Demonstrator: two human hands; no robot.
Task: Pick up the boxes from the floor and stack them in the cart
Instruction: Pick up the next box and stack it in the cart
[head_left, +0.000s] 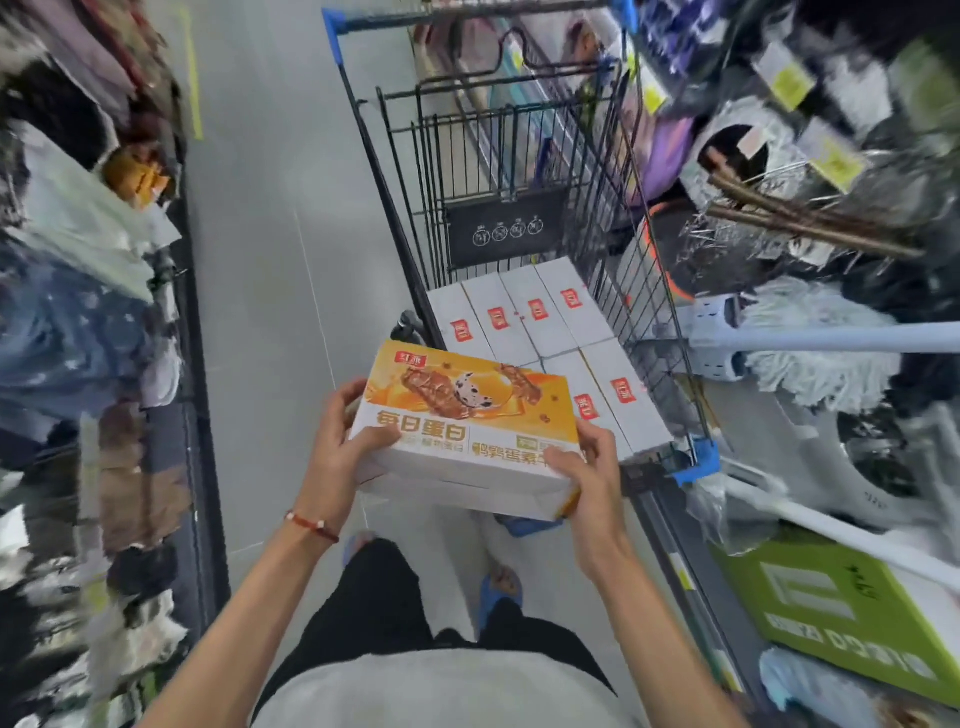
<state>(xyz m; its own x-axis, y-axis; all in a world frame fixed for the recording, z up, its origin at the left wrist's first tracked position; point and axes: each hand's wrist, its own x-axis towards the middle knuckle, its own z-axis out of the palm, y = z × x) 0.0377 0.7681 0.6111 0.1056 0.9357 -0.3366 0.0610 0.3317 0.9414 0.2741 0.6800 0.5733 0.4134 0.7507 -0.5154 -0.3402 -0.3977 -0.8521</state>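
I hold a stack of two flat boxes (467, 431) in front of me, the top one with an orange printed face, the lower one white. My left hand (340, 441) grips the stack's left end, thumb on top. My right hand (592, 467) grips the right near corner. The wire shopping cart (519, 156) stands just ahead, its near blue-cornered rim close to the stack. Several white boxes with red labels (524, 317) lie side by side on the cart's bottom.
Shelves crowd both sides of the narrow aisle: bagged goods on the left (88, 312), mops (810, 353) and brooms on the right. A green carton (841, 613) lies low at the right. Grey floor (270, 260) runs left of the cart.
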